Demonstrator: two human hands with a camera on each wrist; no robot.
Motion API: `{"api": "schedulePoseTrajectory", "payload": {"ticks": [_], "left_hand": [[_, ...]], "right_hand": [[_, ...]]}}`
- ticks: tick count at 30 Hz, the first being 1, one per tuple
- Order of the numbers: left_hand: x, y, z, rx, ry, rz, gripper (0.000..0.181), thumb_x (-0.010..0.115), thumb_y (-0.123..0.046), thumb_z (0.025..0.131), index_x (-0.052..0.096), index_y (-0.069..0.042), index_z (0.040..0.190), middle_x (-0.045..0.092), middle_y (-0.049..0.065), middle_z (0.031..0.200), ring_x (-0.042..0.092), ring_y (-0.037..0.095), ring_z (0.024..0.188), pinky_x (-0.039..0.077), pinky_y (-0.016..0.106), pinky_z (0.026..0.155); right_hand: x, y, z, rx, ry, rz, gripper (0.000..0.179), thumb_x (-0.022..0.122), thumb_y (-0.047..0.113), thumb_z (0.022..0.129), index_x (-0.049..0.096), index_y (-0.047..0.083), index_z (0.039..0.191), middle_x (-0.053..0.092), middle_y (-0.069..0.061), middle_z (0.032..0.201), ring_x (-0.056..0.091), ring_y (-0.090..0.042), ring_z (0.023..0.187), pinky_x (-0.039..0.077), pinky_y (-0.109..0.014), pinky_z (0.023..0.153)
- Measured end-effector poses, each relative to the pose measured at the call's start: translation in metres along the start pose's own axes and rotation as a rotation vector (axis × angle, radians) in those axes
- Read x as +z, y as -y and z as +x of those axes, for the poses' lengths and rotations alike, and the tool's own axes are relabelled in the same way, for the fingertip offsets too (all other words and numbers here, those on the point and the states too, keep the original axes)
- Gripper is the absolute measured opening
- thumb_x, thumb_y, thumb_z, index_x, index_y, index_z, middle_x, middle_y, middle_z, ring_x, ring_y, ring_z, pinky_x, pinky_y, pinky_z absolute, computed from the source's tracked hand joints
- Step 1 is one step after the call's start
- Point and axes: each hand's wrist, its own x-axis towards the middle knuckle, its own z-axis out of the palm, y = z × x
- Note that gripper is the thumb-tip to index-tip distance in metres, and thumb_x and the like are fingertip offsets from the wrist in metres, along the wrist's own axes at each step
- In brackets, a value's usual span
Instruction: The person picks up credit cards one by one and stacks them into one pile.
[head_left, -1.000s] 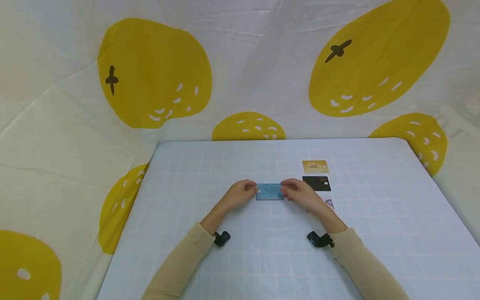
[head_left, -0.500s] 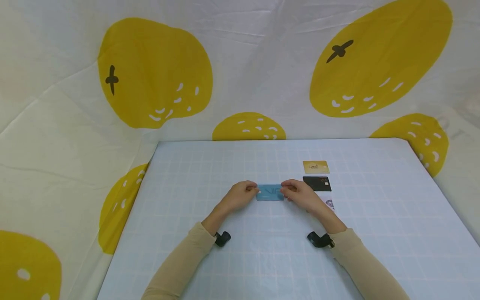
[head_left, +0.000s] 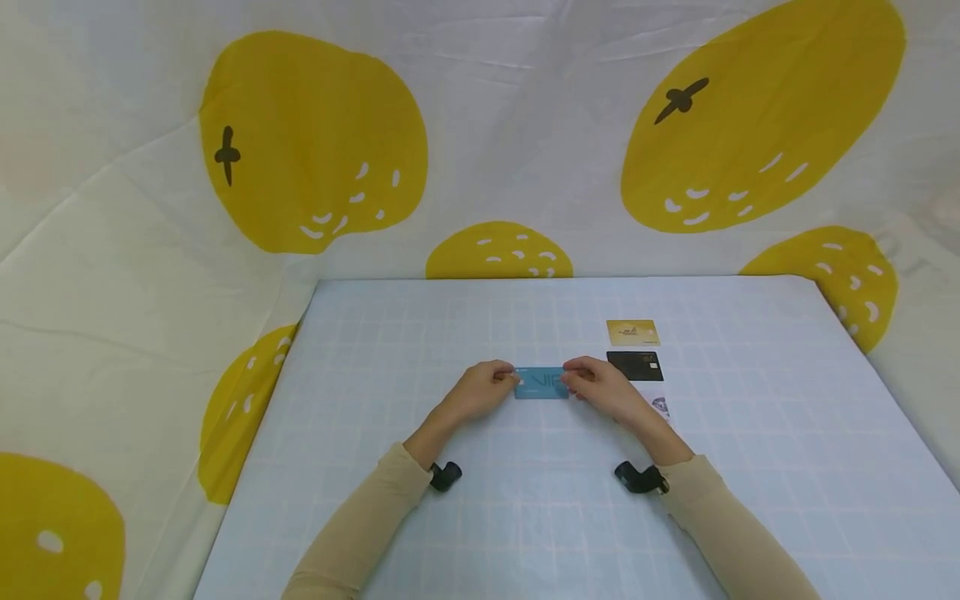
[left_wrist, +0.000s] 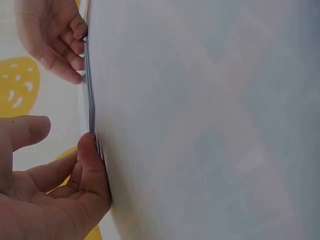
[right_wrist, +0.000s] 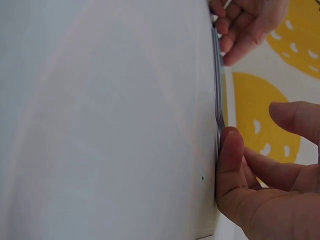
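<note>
A blue chip card (head_left: 542,389) marked VIP lies flat near the middle of the table, its long side across. Seen edge-on in the left wrist view, several thin layers form a stack of cards (left_wrist: 90,107). At the card's left end, my left hand (head_left: 482,389) holds the edge with curled fingers (left_wrist: 89,156). Opposite it, my right hand (head_left: 606,389) grips the right end, covering part of the lettering. In the right wrist view its fingertips (right_wrist: 231,150) touch the stack's end, while the thumb (right_wrist: 292,117) stands off from it.
Right of the hands, a gold card (head_left: 633,332) lies above a black card (head_left: 634,366). A white card (head_left: 658,404) below them is partly hidden by my right hand. A pale checked cloth covers the table (head_left: 750,467); a fruit-print curtain (head_left: 525,150) hangs behind.
</note>
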Motion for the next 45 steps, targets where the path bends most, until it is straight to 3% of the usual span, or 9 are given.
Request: {"api": "schedulePoseTrajectory", "payload": {"ticks": [33,39,45], "left_hand": [[-0.001,0.002,-0.002,0.02,-0.012,0.011,0.042,0.057,-0.033,0.102,0.062,-0.005,0.132,0.066,0.008,0.124,0.061,0.023,0.115,0.049,0.041,0.096],[-0.009,-0.008,0.004,0.027,-0.031,0.03,0.041,0.058,-0.033,0.101,0.062,-0.005,0.131,0.067,0.006,0.119,0.062,0.022,0.111,0.05,0.041,0.094],[-0.01,-0.026,0.02,0.064,-0.03,0.027,0.042,0.059,-0.033,0.101,0.061,-0.006,0.132,0.066,0.004,0.116,0.062,0.019,0.107,0.051,0.038,0.092]], "right_hand": [[0.0,0.0,-0.001,0.0,-0.006,0.023,0.042,0.063,0.027,0.1,0.058,-0.001,0.131,0.069,-0.012,0.107,0.064,-0.022,0.089,0.054,-0.033,0.076],[-0.007,0.004,-0.006,-0.021,-0.022,-0.021,0.042,0.061,0.027,0.101,0.057,0.001,0.133,0.068,-0.012,0.108,0.066,-0.024,0.089,0.055,-0.037,0.079],[-0.023,0.003,-0.01,-0.024,-0.052,-0.036,0.046,0.058,0.032,0.102,0.054,0.001,0.137,0.065,-0.014,0.114,0.064,-0.026,0.094,0.054,-0.036,0.081]]}}
